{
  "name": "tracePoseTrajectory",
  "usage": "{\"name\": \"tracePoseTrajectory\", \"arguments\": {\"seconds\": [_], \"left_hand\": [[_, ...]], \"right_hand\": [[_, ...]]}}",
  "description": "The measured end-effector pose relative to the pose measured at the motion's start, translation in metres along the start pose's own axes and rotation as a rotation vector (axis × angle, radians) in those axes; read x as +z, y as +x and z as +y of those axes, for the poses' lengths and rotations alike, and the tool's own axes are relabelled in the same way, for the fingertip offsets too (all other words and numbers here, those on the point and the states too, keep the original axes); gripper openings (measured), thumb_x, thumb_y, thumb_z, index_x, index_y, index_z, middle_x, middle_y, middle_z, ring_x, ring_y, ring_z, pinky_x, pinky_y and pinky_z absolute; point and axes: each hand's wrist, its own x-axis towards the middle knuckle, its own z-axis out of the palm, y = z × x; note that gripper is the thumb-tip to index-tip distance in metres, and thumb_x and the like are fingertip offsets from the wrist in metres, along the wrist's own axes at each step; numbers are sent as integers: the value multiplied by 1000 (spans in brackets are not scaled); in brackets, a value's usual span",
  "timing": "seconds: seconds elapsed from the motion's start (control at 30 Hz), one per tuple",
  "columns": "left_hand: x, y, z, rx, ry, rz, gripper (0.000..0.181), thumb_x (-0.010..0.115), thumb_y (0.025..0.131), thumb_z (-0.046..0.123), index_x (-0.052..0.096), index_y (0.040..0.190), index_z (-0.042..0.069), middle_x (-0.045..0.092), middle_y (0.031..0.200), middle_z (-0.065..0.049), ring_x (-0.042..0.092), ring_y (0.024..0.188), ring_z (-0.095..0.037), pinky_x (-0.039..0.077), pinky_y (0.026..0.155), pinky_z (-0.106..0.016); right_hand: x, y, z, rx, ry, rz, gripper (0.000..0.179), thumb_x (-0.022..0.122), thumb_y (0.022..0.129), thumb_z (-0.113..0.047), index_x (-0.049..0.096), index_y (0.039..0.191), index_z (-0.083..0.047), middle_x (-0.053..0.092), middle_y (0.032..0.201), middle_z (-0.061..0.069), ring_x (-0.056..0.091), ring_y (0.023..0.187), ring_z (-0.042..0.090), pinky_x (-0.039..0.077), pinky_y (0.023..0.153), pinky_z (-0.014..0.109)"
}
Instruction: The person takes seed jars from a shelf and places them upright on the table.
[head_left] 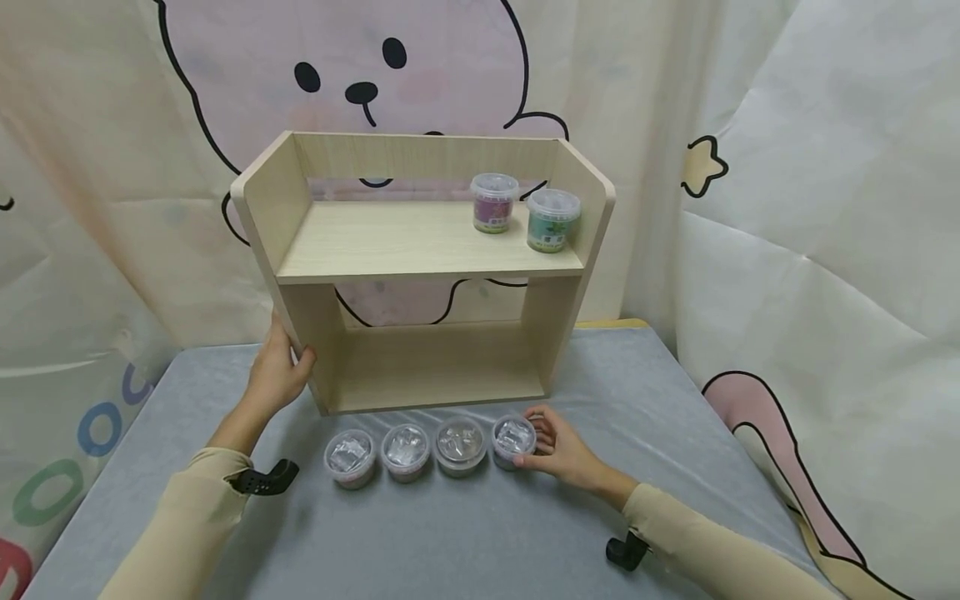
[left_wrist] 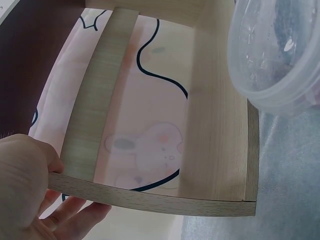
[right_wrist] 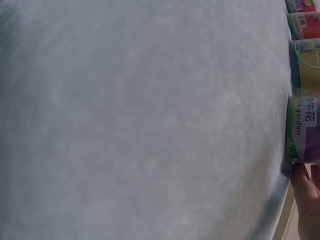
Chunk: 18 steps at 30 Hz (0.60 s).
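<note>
A pale wooden two-tier shelf [head_left: 431, 362] stands on the table. My left hand [head_left: 276, 372] grips the edge of its left side panel; the left wrist view shows that hand [left_wrist: 37, 192] with the thumb inside and fingers outside the panel. Several small clear plastic tubs [head_left: 460, 446] with lids stand in a row before the shelf. My right hand [head_left: 562, 450] holds the rightmost tub [head_left: 513, 439] between thumb and fingers. In the right wrist view this tub [right_wrist: 304, 129] has a purple label reading "garden", with the fingers [right_wrist: 301, 185] against it.
On the upper board, at the right, stand a purple-labelled tub [head_left: 493, 204] and a green-labelled tub [head_left: 552, 221]. A grey-blue cloth [head_left: 420, 542] covers the table. Printed curtains [head_left: 630, 100] hang behind and at both sides.
</note>
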Motion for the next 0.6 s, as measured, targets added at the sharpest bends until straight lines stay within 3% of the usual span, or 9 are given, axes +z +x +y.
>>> {"name": "tracePoseTrajectory", "arguments": {"seconds": [0.3, 0.43, 0.6], "left_hand": [[-1, -1, 1, -7, -9, 3, 76, 56, 91, 4, 16, 156, 5, 42, 143, -35, 47, 125, -57, 37, 94, -73], [1, 0, 1, 6, -10, 6, 77, 55, 91, 4, 15, 157, 5, 42, 143, -36, 47, 125, -57, 37, 94, -73], [1, 0, 2, 9, -10, 9, 78, 56, 90, 3, 15, 157, 5, 42, 143, -36, 47, 125, -57, 37, 94, -73]], "right_hand": [[-3, -4, -4, -41, 14, -44, 63, 77, 88, -7, 41, 137, 7, 53, 136, 34, 62, 117, 8, 51, 99, 21], [-10, -6, -9, -51, -33, -60, 53, 69, 94, -8, 44, 137, 8, 53, 137, 33, 60, 125, 27, 49, 100, 18], [-16, -6, -16, -76, -112, -44, 47, 64, 97, -8, 45, 135, 13, 54, 135, 34, 55, 127, 49, 50, 106, 38]]}}
